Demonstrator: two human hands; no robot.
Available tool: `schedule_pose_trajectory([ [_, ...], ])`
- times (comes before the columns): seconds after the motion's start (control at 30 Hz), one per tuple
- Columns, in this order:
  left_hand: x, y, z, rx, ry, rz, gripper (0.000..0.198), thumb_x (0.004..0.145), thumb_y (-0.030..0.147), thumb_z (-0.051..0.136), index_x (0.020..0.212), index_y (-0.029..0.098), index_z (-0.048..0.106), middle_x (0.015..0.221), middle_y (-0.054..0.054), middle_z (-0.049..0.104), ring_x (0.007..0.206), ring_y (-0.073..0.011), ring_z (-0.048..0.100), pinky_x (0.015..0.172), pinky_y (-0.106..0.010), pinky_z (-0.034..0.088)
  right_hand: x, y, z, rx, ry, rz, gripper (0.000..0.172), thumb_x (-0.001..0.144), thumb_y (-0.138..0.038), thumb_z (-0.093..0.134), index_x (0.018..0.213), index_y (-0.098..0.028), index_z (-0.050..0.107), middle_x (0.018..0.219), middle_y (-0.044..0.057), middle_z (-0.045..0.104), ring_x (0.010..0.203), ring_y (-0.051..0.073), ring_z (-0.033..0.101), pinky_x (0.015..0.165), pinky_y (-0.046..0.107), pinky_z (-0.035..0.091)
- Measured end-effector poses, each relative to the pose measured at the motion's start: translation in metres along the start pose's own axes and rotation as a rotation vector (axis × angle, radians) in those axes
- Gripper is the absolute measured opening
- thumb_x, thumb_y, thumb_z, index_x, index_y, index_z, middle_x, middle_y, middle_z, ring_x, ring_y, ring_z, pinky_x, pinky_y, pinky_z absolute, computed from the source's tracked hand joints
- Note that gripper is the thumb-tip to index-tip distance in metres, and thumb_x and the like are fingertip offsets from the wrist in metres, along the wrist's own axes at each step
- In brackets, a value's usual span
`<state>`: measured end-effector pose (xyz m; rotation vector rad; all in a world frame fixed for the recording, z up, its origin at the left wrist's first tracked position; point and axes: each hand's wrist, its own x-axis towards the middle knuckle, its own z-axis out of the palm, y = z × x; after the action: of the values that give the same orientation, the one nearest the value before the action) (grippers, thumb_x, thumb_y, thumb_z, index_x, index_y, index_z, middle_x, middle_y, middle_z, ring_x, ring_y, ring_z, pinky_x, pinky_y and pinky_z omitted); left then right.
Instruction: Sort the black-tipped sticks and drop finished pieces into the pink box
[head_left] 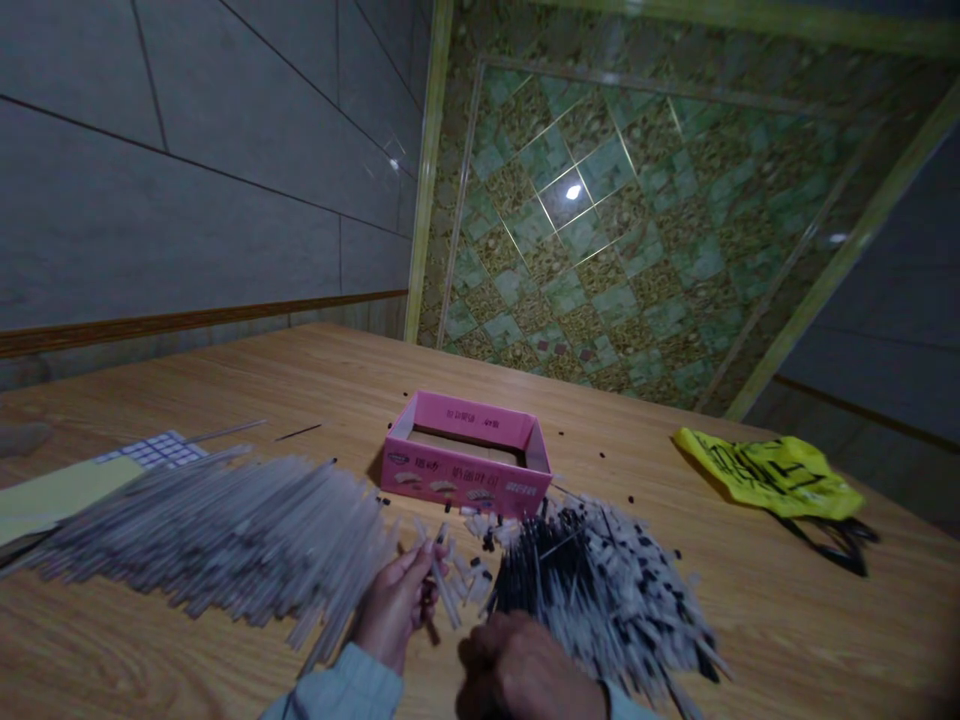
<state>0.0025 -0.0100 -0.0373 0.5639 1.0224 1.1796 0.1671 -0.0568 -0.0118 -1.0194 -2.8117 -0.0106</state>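
My left hand [401,600] is pinched on a thin clear plastic tube [448,592] that slants from the fingertips. Close by on the right, my right hand [517,665] is curled closed with its back toward me, so whatever its fingers hold is hidden. To the left of the hands spreads a large pile of clear plastic tubes [247,530]. On the other side lies a heap of tubes with black parts [592,580], mixed with short white and black pieces. Small loose translucent pieces [474,580] are scattered between the hands and the heap.
An open pink cardboard box [465,478] stands just beyond the hands. A yellow plastic bag [772,475] with black straps lies far right. Yellow paper [71,500] and a checked sheet [154,450] sit at the left. Behind the wooden table [300,370] is a tiled wall.
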Motion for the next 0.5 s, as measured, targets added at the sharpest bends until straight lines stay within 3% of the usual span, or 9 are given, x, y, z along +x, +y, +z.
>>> schedule_pose_trajectory([
  [0.2,0.002,0.0,0.0,-0.006,0.013,0.007,0.047,0.058,0.049,0.07,0.087,0.011,0.066,0.059,0.0,0.06,0.042,-0.0049,0.047,0.039,-0.016,0.032,-0.001,0.008,0.005,-0.204,-0.007,-0.016,0.018,0.073,-0.033,0.065,0.061,-0.022,0.057,0.07,-0.004,0.064,0.065,0.014,0.053,0.047,0.03,0.021],
  [0.5,0.003,-0.002,0.001,-0.035,0.006,0.007,0.043,0.058,0.047,0.071,0.082,0.012,0.066,0.058,0.0,0.06,0.042,-0.0054,0.047,0.038,-0.016,0.032,0.001,0.005,0.013,-0.206,0.065,-0.147,0.024,0.082,-0.039,0.054,0.067,-0.021,0.053,0.071,-0.004,0.062,0.062,0.013,0.055,0.038,0.03,0.021],
])
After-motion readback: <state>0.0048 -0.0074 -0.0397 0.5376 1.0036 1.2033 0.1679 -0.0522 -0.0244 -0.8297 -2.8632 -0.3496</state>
